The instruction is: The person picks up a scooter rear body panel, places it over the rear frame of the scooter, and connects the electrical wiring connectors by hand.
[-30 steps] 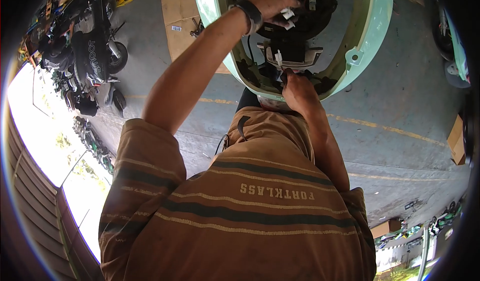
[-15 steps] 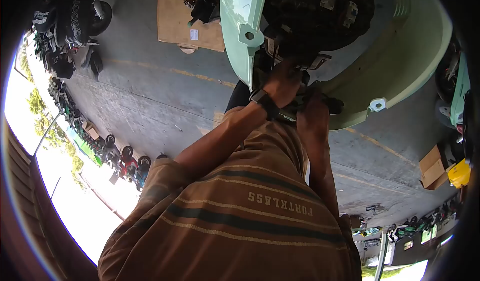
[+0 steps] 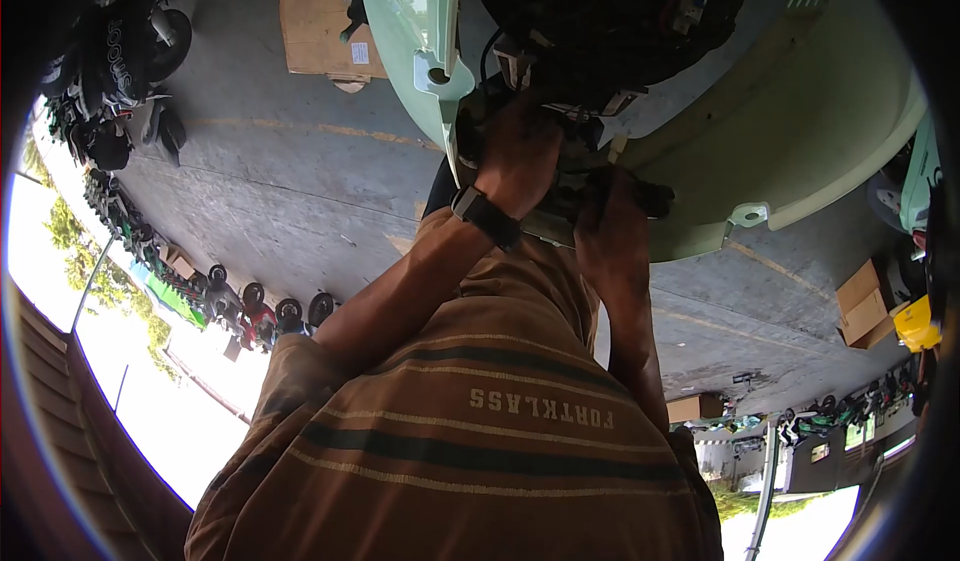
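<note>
A pale green scooter body panel (image 3: 800, 151) curves around a dark inner assembly (image 3: 610, 31) at the top of the head view. A second glossy green panel edge (image 3: 410, 21) stands to its left. My left hand (image 3: 520, 156), with a watch at the wrist, reaches in beneath the assembly beside cables. Its fingers look curled, but shadow hides what they hold. Close by, my right hand (image 3: 615, 226) is closed at a dark part (image 3: 570, 196) near the panel's lower inner edge. What lies between its fingers cannot be made out.
A flattened cardboard sheet (image 3: 330, 36) with dark parts on it lies on the concrete floor (image 3: 290, 176). Motorbikes (image 3: 120, 61) stand along the left. At right are a cardboard box (image 3: 865, 301) and a yellow object (image 3: 917, 323).
The whole view has shifted, so the panels and floor items sit further left. My left hand has moved slightly away from my right hand, which stays at the dark part.
</note>
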{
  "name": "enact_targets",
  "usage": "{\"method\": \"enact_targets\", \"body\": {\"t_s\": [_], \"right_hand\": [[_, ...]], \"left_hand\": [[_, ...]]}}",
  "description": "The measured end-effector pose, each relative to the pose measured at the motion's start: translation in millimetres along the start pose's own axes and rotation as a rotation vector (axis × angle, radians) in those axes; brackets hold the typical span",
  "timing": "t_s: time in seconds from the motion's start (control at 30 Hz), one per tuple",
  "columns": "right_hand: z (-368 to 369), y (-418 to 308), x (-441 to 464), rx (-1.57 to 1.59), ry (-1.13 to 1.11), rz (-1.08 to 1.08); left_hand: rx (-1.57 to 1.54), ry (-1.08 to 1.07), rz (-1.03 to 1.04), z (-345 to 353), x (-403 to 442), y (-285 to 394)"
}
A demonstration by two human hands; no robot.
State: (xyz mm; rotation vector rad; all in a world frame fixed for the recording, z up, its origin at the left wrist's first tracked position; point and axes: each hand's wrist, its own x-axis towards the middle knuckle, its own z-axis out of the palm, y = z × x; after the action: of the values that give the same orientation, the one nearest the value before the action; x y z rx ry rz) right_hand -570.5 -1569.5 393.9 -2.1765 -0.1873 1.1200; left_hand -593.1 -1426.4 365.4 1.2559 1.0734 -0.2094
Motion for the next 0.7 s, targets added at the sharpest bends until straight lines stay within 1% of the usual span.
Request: {"method": "enact_targets", "body": {"t_s": [0.03,0.1,0.13,0.2,0.23,0.3,0.33,0.4,0.43,0.5,0.53,0.57,0.6,0.63,0.7], "right_hand": [[-1,1,0,0.012,-0.008,-0.010],[-3,3,0,0.066,-0.013,0.077],[-3,2,1,0.077,-0.024,0.067],[-4,-4,4,0.059,0.000,0.197],[-6,-8,6,0.063,-0.009,0.192],[-13,-13,7,0.086,-0.045,0.232],[-14,-10,6,0.084,-0.044,0.234],[-12,3,5,-0.033,-0.061,0.099],[-8,17,2,-0.035,-0.058,0.100],[-1,40,-3,-0.487,0.157,-0.418],[-1,42,-5,-0.485,0.156,-0.421],[-4,38,-3,-0.310,0.100,-0.246],[-6,36,-3,-0.220,0.068,-0.161],[-8,34,-2,-0.133,0.043,-0.074],[-13,30,1,-0.017,0.051,0.008]], "left_hand": [[0.011,0.014,0.003,-1,1,-2],[0.165,-0.012,0.015,-1,3,2],[0.175,0.004,0.016,-1,4,4],[0.181,-0.036,-0.097,0,6,11],[0.185,-0.026,-0.099,1,6,9],[0.450,-0.047,0.090,7,3,6],[0.448,-0.049,0.089,6,3,6],[0.551,-0.171,-0.053,5,7,9],[0.550,-0.173,-0.051,4,9,10],[0.546,-0.263,-0.255,3,12,12],[0.547,-0.260,-0.255,4,11,7],[0.536,-0.157,-0.100,6,11,-1],[0.522,-0.054,0.055,8,10,-8],[0.524,-0.052,0.056,8,11,-14],[0.303,0.005,-0.026,10,11,-14]]}}
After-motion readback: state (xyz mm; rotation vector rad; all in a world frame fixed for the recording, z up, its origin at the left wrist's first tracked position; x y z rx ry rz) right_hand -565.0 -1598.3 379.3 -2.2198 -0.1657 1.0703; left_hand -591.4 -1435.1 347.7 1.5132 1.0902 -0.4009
